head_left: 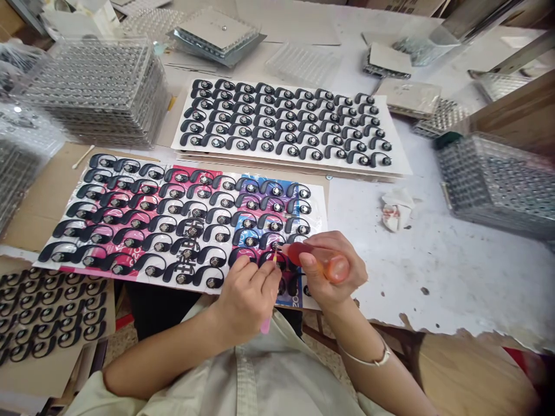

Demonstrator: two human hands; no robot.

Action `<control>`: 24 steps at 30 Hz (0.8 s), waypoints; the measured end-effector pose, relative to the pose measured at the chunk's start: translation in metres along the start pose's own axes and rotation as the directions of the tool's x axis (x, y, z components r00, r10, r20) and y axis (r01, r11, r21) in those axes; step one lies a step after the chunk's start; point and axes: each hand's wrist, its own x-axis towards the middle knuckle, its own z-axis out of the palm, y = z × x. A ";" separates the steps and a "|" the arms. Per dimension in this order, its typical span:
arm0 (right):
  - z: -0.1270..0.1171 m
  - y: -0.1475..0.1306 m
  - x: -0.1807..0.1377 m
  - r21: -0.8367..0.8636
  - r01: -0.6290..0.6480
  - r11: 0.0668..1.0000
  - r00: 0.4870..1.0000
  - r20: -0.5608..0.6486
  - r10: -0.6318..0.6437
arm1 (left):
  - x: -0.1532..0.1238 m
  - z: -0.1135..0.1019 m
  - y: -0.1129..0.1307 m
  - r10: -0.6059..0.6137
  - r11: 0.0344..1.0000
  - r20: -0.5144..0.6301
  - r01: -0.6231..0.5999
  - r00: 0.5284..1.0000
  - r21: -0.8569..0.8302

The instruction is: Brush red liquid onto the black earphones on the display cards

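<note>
My left hand [249, 292] is closed round a thin pink-handled tool [266, 325]; its narrow yellowish tip points up at the parts, and its exact kind is unclear. In my right hand [344, 283] I grip a translucent orange-red squeeze bottle [321, 261], lying tilted with its nozzle toward the left hand's fingertips. Both hands meet over the right front part of a printed pink, white and blue sheet [318, 211]. Rows of black hook-shaped earphone pieces [212, 257], each with a small round metallic part, lie on that sheet. My hands hide some front pieces.
A white board [396, 156] with more black hooks lies behind. Stacked clear plastic trays stand at the left [99, 92] and right [498, 185]. A crumpled, stained tissue [396, 209] and a cotton swab [83, 157] lie on the table. Another hook-filled board [52, 312] sits lower left.
</note>
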 end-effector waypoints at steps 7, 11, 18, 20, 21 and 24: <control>0.000 0.001 0.000 -0.024 -0.002 1.000 1.000 -0.027 0.001 | -0.001 0.001 0.001 -0.006 1.000 0.016 0.005 1.000 0.009; 0.000 0.002 0.000 -0.021 0.011 1.000 0.999 -0.040 -0.012 | -0.002 -0.001 0.001 -0.007 1.000 0.028 0.007 1.000 0.003; -0.001 -0.002 0.001 -0.074 -0.017 0.997 0.999 -0.045 0.014 | -0.001 -0.002 0.000 0.000 1.000 0.034 0.000 0.999 -0.009; -0.001 -0.001 0.001 -0.082 -0.021 0.996 0.999 -0.046 0.017 | -0.002 -0.002 0.000 0.000 1.000 0.031 0.001 1.000 -0.012; -0.001 -0.001 0.001 -0.079 -0.023 0.997 0.999 -0.047 0.019 | -0.002 -0.002 0.000 -0.001 1.000 0.028 0.002 1.000 -0.013; -0.002 0.000 0.000 -0.059 -0.027 0.998 0.998 -0.054 0.024 | -0.002 -0.002 0.000 -0.007 1.000 0.030 0.008 1.000 -0.015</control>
